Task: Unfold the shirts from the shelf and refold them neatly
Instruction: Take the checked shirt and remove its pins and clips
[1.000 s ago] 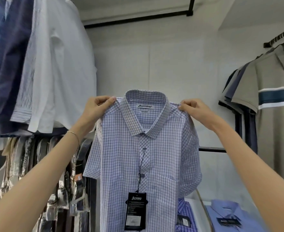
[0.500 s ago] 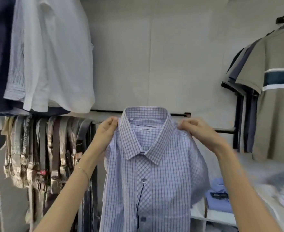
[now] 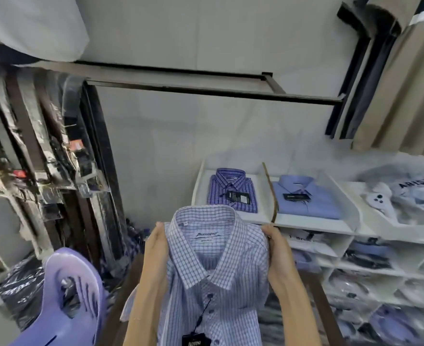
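- Head view: checked shirt (image 3: 220, 270) held up by its shoulders, front facing the person, just in front of the white shelf (image 3: 313, 224).
- Left hand (image 3: 157, 248) grips the left shoulder seam, right hand (image 3: 278, 255) the right one. Fingers are wrapped behind the cloth, so only the hand backs and thumbs show; how tight the hold is, can't tell.
- Risk 1: the body hangs free below the collar and the hang tag (image 3: 194, 342) swings on its string. It could catch in a fold and leave a lump.
- Risk 2: sleeves look bunched behind the hands. Laying it down like that would likely trap creases.
- Risk 3: purple plastic chair (image 3: 68, 295) sits close on the left, bagged stock on the floor. The hem could snag or drag there if lowered carelessly.
- Risk 4: folded striped shirt (image 3: 230, 189) and plain blue shirt (image 3: 303, 197) sit in the shelf's top compartments. A wide swing may knock them askew.
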`<action>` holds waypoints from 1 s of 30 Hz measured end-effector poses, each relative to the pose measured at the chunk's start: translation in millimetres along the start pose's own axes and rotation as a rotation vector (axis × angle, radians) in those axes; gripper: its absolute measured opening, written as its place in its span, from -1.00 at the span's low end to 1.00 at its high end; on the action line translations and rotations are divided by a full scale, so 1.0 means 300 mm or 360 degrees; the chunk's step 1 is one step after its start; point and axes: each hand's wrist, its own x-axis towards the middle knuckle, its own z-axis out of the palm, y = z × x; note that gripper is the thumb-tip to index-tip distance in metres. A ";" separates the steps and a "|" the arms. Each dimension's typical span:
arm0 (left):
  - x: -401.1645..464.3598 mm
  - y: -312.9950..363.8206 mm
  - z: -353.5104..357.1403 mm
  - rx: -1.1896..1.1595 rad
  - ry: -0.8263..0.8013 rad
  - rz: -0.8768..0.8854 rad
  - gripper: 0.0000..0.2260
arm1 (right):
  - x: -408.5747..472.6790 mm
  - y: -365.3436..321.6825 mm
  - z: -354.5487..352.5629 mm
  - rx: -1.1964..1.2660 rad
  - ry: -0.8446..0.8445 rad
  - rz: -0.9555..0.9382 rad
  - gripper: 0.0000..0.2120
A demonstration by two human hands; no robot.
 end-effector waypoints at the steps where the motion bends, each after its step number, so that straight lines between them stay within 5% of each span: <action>1: -0.010 0.001 0.010 -0.0009 -0.0013 -0.0090 -0.50 | -0.011 0.014 -0.006 0.0014 0.0028 0.0004 -0.81; 3: -0.035 0.005 0.022 -0.0007 -0.0112 -0.0178 -0.41 | -0.023 0.034 -0.018 0.0034 0.0057 -0.0008 -0.80; 13: -0.064 -0.021 0.046 0.0037 -0.0257 -0.0041 -0.81 | -0.035 0.037 -0.044 -0.0439 0.0194 -0.0302 -0.80; 20: -0.058 -0.027 0.070 0.0051 -0.0259 0.0036 -0.75 | -0.057 -0.016 0.001 -0.0640 -0.0284 -0.0872 -0.82; 23: -0.060 -0.024 0.076 0.0086 -0.0260 0.0068 -0.75 | -0.061 -0.030 0.029 -0.1163 -0.0539 -0.0813 -0.87; 26: -0.069 -0.019 0.079 0.0072 -0.0314 0.0089 -0.78 | -0.052 0.007 0.044 -0.1652 -0.0485 -0.0888 -0.89; 30: -0.076 -0.011 0.075 0.0200 -0.0361 0.0277 -0.79 | -0.053 0.025 0.054 -0.1678 -0.0418 -0.0887 -0.91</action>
